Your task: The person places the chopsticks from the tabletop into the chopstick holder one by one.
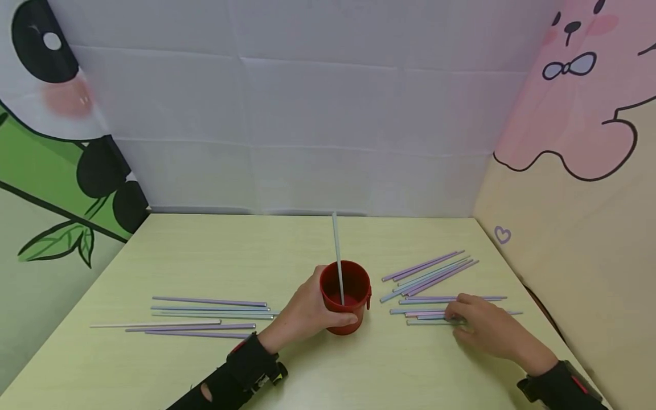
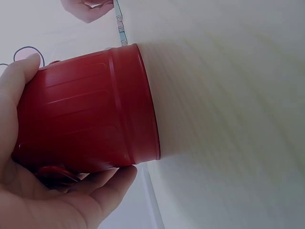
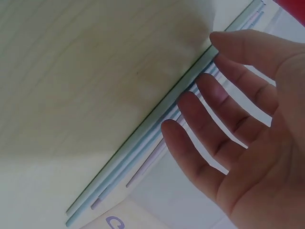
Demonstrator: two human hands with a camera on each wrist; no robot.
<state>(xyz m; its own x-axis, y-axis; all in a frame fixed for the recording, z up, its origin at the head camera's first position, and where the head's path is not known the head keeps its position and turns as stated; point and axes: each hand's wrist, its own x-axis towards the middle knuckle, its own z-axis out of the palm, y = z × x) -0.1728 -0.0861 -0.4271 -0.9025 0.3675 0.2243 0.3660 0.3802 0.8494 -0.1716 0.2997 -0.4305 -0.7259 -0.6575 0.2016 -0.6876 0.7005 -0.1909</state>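
Note:
My left hand (image 1: pixel 310 310) grips a small red bucket (image 1: pixel 330 285) from its left side, thumb across the front. It stands upright on the table, with ribbed walls visible in the left wrist view. One pale blue straw (image 1: pixel 336 250) stands inside it, leaning slightly and rising above the rim. Over the nearer group of straws on the right, my right hand (image 1: pixel 487 327) reaches down. In the right wrist view its fingers (image 3: pixel 190 112) are loosely bent, and the thumb and index tips lie close to a pale green straw (image 3: pixel 143 126). Whether they touch it I cannot tell.
Several purple and pale blue straws (image 1: pixel 430 273) lie slanted at the right, behind the nearer group. More straws (image 1: pixel 210 302) lie in a loose row on the left of the table (image 1: pixel 246 245). A white cloth (image 1: pixel 318 114) hangs behind; printed walls flank both sides.

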